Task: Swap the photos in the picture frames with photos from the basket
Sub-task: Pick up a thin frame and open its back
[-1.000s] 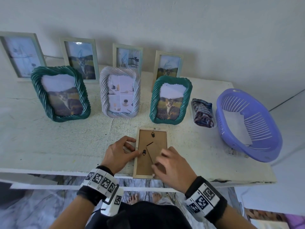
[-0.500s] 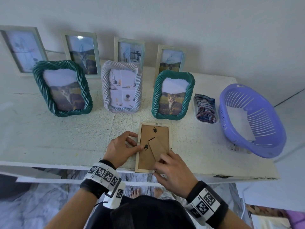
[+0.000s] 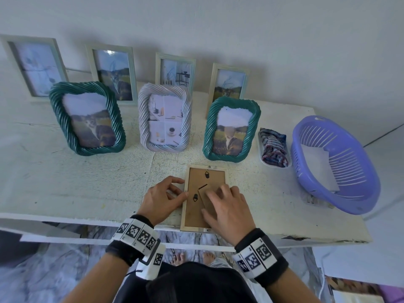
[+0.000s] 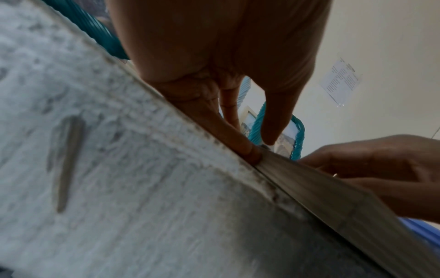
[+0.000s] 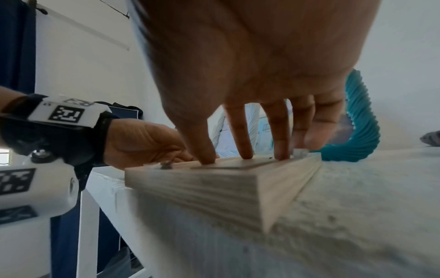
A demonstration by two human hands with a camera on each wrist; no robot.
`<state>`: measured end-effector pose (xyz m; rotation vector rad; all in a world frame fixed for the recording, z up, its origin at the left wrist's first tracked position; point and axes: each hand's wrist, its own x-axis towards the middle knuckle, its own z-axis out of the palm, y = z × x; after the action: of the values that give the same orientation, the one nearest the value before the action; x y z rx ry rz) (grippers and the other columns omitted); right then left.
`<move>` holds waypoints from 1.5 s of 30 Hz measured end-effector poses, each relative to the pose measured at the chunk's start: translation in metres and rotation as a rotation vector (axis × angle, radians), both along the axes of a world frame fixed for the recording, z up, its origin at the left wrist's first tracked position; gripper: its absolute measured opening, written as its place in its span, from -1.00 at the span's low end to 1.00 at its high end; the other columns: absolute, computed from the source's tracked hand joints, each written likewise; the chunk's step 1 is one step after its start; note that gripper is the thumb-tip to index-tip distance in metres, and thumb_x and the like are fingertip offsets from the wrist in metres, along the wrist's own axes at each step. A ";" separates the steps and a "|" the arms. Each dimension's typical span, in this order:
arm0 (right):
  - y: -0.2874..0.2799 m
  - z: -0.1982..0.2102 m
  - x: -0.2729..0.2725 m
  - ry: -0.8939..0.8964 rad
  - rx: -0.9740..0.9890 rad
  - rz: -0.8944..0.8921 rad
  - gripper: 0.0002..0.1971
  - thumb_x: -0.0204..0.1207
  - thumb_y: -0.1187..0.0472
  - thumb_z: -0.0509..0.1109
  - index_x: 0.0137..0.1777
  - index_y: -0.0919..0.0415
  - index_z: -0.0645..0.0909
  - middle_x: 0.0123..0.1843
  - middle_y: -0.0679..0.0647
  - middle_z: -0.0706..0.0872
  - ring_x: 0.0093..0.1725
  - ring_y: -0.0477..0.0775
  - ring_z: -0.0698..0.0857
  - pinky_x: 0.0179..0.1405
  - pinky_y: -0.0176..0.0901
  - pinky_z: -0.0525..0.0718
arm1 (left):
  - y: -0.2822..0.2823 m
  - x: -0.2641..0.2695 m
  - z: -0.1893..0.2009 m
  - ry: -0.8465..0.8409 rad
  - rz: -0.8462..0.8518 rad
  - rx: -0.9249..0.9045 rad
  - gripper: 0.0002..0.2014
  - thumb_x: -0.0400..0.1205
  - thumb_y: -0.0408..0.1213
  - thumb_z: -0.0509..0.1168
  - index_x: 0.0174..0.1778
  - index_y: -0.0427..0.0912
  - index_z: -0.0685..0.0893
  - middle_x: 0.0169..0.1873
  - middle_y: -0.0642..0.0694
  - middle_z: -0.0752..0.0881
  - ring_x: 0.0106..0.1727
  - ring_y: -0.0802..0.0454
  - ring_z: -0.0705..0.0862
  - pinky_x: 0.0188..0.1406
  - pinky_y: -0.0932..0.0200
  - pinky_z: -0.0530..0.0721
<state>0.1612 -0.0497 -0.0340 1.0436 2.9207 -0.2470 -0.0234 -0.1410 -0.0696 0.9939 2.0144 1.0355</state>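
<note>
A light wooden frame (image 3: 197, 178) lies face down at the table's front edge, brown backing board up. My right hand (image 3: 215, 200) rests on the board with straight fingers (image 5: 245, 146) pressing its stand flap flat. My left hand (image 3: 182, 189) sits at the frame's left rail, fingers curled. In the left wrist view one finger lies against the rail's side and the thumb (image 4: 269, 139) points down onto its top. The purple basket (image 3: 341, 204) stands at the right with a white photo sheet (image 3: 317, 167) inside.
Two teal twisted frames (image 3: 87, 119) (image 3: 231, 127) and a silver one (image 3: 165, 121) stand behind the work spot, with several pale frames against the wall. A striped cloth (image 3: 274, 147) lies in a small tray left of the basket. The wooden frame's near end overhangs the table edge (image 3: 262, 232).
My right hand has slid forward from the frame's lower part onto the middle of the backing board, covering the stand flap. The left hand stays at the left rail.
</note>
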 end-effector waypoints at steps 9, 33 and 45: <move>-0.003 0.004 -0.021 0.156 -0.092 -0.072 -0.76 0.44 0.09 0.41 0.09 0.08 0.64 0.00 0.08 0.42 0.01 0.11 0.44 -0.01 -0.07 0.60 | -0.001 -0.001 0.004 -0.072 -0.014 0.059 -0.59 0.53 -0.18 0.52 0.27 0.16 0.65 -0.25 0.04 0.79 -0.34 0.11 0.80 -0.14 -0.05 0.82; 0.047 0.003 0.068 0.080 -0.124 -0.343 -0.62 0.44 0.01 0.44 0.26 -0.01 0.63 0.14 0.05 0.46 0.09 0.10 0.44 0.05 -0.01 0.52 | 0.000 -0.003 0.001 -0.231 -0.002 0.092 -0.62 0.52 -0.29 0.53 0.18 0.21 0.70 -0.25 0.05 0.81 -0.31 -0.01 0.81 -0.16 -0.05 0.83; 0.015 -0.008 -0.005 -0.193 -0.293 -0.059 0.15 0.11 -0.69 0.20 0.57 -0.45 -0.42 0.69 0.15 -0.45 0.67 0.37 -0.30 0.63 0.31 -0.09 | 0.000 -0.004 0.001 -0.230 0.000 0.092 -0.59 0.51 -0.30 0.54 0.27 0.05 0.73 -0.25 -0.02 0.82 -0.31 -0.01 0.82 -0.20 0.07 0.83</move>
<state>0.1563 -0.0346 -0.0421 1.0427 2.5857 -0.5254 -0.0270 -0.1414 -0.0689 0.8774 1.7941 1.1944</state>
